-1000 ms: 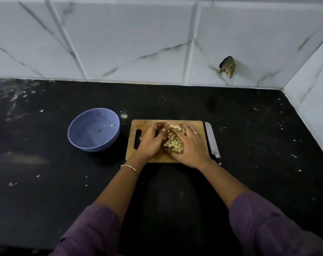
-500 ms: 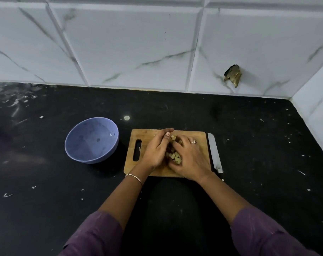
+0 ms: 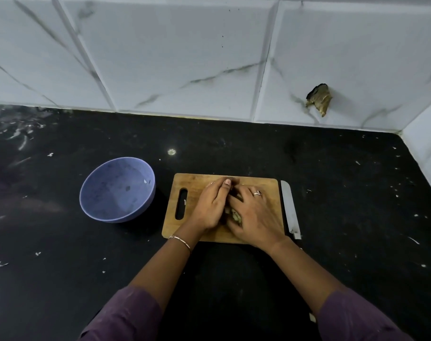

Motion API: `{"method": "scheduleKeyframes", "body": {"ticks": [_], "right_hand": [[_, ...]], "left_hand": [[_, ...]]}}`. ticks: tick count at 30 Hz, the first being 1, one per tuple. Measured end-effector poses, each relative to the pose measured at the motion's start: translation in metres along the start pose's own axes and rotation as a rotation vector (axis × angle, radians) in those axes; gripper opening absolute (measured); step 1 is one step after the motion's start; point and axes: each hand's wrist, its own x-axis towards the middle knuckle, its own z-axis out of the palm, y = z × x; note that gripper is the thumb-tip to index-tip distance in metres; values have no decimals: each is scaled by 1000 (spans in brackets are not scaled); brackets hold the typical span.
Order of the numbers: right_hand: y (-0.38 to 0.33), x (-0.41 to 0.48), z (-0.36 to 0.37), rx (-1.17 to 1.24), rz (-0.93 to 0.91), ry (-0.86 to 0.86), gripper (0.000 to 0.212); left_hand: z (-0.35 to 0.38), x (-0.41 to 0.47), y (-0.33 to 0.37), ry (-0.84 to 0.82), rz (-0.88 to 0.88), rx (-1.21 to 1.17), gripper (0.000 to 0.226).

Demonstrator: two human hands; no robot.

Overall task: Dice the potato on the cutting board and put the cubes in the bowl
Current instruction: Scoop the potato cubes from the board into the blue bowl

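A wooden cutting board (image 3: 187,183) with a handle slot lies on the black counter. My left hand (image 3: 209,205) and my right hand (image 3: 255,216) are cupped together over the pile of potato cubes (image 3: 233,212), fingers curled round it. Only a few pale cubes show in the gap between the palms. An empty blue bowl (image 3: 117,189) stands just left of the board. A knife (image 3: 290,212) lies flat along the board's right edge, touched by neither hand.
The black counter (image 3: 345,193) is speckled with white scraps. A marble-tiled wall (image 3: 185,57) closes off the back and the right corner, with a broken hole (image 3: 319,98) in one tile.
Both hands have closed in from the sides around the cubes. The spread pile seen earlier is now almost fully covered by the hands. The camera has tilted down a little.
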Motion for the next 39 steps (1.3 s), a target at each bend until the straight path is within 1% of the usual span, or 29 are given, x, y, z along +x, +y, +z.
{"method": "scheduleKeyframes", "body": {"ticks": [4, 11, 13, 17, 21, 23, 25, 28, 31, 33, 34, 36, 39], "right_hand": [[0, 5, 3, 10, -9, 28, 55], [-1, 8, 5, 12, -59, 109, 42], [-1, 9, 4, 33, -63, 133, 38], [1, 14, 1, 59, -45, 147, 30], [-1, 21, -6, 73, -15, 120, 19], [-2, 24, -9, 128, 46, 114, 19], [-3, 26, -13, 238, 131, 128, 21], [-10, 28, -27, 494, 321, 191, 15], [-24, 35, -45, 863, 625, 228, 24], [-37, 42, -53, 1219, 797, 250, 27], [-45, 45, -55, 1391, 855, 256, 27], [-61, 50, -58, 1629, 895, 253, 26], [-83, 61, -61, 1854, 814, 215, 20]], "left_hand": [[6, -7, -2, 29, 51, 103, 49], [8, -8, -2, 62, 71, 121, 62], [8, -9, 1, 59, 81, 99, 62], [5, -10, 5, 40, 84, 64, 52], [4, -7, 5, 62, 55, -4, 55], [4, -6, 4, 99, 48, -63, 54], [6, -8, 3, 151, 55, -113, 56], [9, -12, 7, 246, 67, -129, 53], [12, -14, 22, 316, 62, -220, 49], [15, -13, 36, 325, 44, -347, 54], [16, -14, 43, 329, 31, -424, 55], [17, -15, 57, 364, 6, -557, 55], [4, -15, 72, 488, 5, -615, 54]]}}
